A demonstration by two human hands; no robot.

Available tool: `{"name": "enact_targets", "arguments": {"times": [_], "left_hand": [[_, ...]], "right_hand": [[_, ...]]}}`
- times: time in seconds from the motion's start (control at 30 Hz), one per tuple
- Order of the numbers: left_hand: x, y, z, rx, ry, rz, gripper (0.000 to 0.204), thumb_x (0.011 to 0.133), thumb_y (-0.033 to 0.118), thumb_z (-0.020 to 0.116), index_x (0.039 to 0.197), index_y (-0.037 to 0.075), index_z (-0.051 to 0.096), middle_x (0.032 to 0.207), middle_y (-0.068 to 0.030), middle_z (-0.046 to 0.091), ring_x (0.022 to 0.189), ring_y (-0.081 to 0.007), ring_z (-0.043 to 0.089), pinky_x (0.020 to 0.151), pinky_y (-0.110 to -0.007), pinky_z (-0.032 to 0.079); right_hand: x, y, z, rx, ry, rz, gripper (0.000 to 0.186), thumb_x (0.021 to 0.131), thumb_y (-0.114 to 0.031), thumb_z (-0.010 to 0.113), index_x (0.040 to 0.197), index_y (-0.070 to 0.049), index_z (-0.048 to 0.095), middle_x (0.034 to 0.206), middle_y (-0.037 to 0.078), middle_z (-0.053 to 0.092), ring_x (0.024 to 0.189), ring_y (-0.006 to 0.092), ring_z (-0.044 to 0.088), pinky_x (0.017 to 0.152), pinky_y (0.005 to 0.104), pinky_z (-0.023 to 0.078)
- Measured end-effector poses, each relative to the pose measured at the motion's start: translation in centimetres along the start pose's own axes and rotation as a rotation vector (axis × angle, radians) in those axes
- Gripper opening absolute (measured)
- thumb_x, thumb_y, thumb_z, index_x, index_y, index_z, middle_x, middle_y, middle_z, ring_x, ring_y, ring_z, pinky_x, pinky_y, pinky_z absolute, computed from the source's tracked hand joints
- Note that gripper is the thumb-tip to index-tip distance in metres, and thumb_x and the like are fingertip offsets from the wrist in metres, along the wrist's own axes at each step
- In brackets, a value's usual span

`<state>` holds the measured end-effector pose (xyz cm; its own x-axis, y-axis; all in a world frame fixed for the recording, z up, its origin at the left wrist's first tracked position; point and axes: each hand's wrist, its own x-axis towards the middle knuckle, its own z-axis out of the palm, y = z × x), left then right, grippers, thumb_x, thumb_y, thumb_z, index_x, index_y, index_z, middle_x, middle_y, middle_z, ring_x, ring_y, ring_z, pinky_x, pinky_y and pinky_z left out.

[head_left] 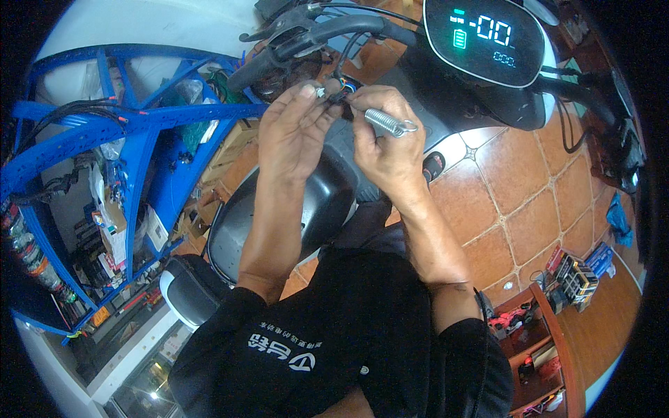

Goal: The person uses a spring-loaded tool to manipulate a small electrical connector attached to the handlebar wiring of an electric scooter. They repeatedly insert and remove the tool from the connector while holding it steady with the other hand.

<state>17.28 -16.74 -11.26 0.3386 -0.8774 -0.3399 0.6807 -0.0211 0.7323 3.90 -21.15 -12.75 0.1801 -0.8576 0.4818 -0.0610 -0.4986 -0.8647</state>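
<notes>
My two hands meet in front of the handlebar [352,28] of an electric scooter. My left hand [287,136] is closed in a pinch, with a small whitish connector [320,91] at its fingertips and a small dark piece [339,96] beside it. Against that dark piece, the fingers of my right hand [391,160] are also pinched. A silver coil spring [382,121] with a wire loop at its end sticks out of my right hand. Thin coloured wires [346,84] show just beyond the fingertips. Exactly what the fingertips grip is partly hidden.
The lit display [484,43] stands at the upper right. Below my forearms lies the black scooter seat [279,223]. Blue metal shelving [136,153] holding parts is on the left. A wooden cabinet [557,341] with tools and boxes stands at the lower right, beside the tiled floor [536,188].
</notes>
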Motion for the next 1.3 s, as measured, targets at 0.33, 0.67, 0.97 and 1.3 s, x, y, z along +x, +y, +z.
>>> {"name": "enact_targets", "arguments": {"times": [0.33,0.67,0.97,1.3], "left_hand": [[0.11,0.11,-0.06,0.018,-0.033,0.001,0.018,0.088,0.013,0.064,0.099,0.0,0.061,0.101,-0.0171,0.067,0.093,-0.0245,0.065,0.082,-0.037,0.053],[0.11,0.04,-0.08,0.026,-0.022,0.014,0.017,0.088,0.013,0.064,0.099,0.0,0.061,0.098,-0.0166,0.067,0.092,-0.0238,0.065,0.082,-0.037,0.053],[0.11,0.02,0.03,0.006,-0.018,0.014,0.016,0.088,0.012,0.063,0.099,0.0,0.061,0.098,-0.0161,0.067,0.091,-0.0237,0.065,0.081,-0.037,0.054],[0.14,0.01,-0.06,0.003,-0.016,0.024,0.016,0.089,0.012,0.062,0.099,0.0,0.061,0.098,-0.0155,0.067,0.089,-0.023,0.065,0.08,-0.037,0.054]], "right_hand": [[0.26,-0.05,-0.39,0.004,-0.043,0.056,0.02,0.072,0.005,0.062,0.087,-0.006,0.054,0.084,0.013,0.061,0.076,0.0324,0.064,0.062,0.038,0.052],[0.25,0.08,-0.03,-0.03,-0.025,0.005,0.02,0.073,0.005,0.062,0.087,-0.006,0.054,0.083,0.012,0.061,0.074,0.033,0.063,0.062,0.0395,0.052],[0.27,-0.3,0.1,-0.011,-0.024,0.052,0.018,0.074,0.003,0.062,0.087,-0.006,0.055,0.084,0.012,0.061,0.075,0.0333,0.063,0.063,0.0398,0.052],[0.51,-0.34,0.02,-0.016,-0.044,0.047,0.017,0.074,0.004,0.06,0.086,-0.006,0.055,0.083,0.013,0.061,0.075,0.0344,0.063,0.063,0.0404,0.052]]}}
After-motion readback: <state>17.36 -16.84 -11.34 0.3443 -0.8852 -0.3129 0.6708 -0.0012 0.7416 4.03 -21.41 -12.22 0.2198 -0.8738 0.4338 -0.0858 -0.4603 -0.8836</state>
